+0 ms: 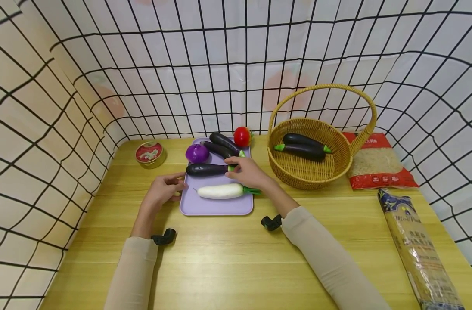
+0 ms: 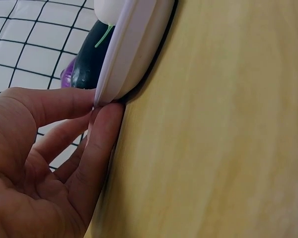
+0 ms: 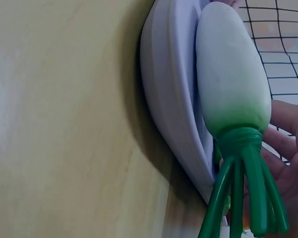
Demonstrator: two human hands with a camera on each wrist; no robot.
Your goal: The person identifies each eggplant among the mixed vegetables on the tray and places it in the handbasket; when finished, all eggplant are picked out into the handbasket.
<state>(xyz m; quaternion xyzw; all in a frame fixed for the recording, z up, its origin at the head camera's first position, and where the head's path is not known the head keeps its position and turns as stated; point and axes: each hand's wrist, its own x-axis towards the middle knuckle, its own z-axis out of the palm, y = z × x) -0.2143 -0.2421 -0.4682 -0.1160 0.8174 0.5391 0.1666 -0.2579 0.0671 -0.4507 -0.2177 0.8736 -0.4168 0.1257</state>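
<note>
A lilac tray lies on the table, and my left hand pinches its left rim between thumb and finger, as the left wrist view shows closely. Across the tray rests a dark eggplant; my right hand holds it at its green stem end. In front of it lies a white radish with green stalks, which partly covers the right fingers in the right wrist view. Two more eggplants lie at the back of the tray, beside a purple onion and a red tomato.
To the right stands a wicker basket with a tall handle and two eggplants inside. Beyond it are a red-edged bag of grain and a long clear packet. A round can sits back left. Black-gridded cloth surrounds the table.
</note>
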